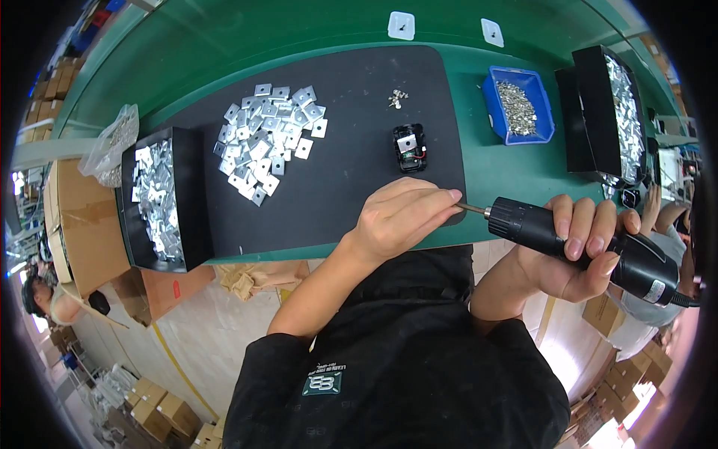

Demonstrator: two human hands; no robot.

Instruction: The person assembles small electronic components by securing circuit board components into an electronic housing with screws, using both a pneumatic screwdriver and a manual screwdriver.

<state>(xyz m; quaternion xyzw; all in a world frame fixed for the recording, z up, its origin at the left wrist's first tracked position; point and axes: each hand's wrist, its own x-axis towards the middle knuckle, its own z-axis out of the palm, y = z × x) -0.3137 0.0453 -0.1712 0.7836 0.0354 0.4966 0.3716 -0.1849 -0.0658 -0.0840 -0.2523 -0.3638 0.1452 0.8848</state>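
Note:
My right hand [583, 243] is wrapped round a black corded electric screwdriver [523, 224], held nearly level with its bit toward the left. My left hand [404, 217] is closed, thumb and fingertips pinched at the bit's tip; whatever they hold there is too small or hidden to make out. Both hands are over the front edge of the black mat [344, 168]. Just beyond my left hand lies a small black housing [420, 159] with a square metal plate [406, 144] in it, and a red wire shows. A few loose screws [398, 98] lie behind it.
Square metal plates [269, 138] with holes are heaped on the mat's left. Black boxes of plates stand at the left [198, 202] and right [587, 127]. A blue bin [492, 112] holds small metal parts. Two small white trays [401, 26] [492, 32] are at the back.

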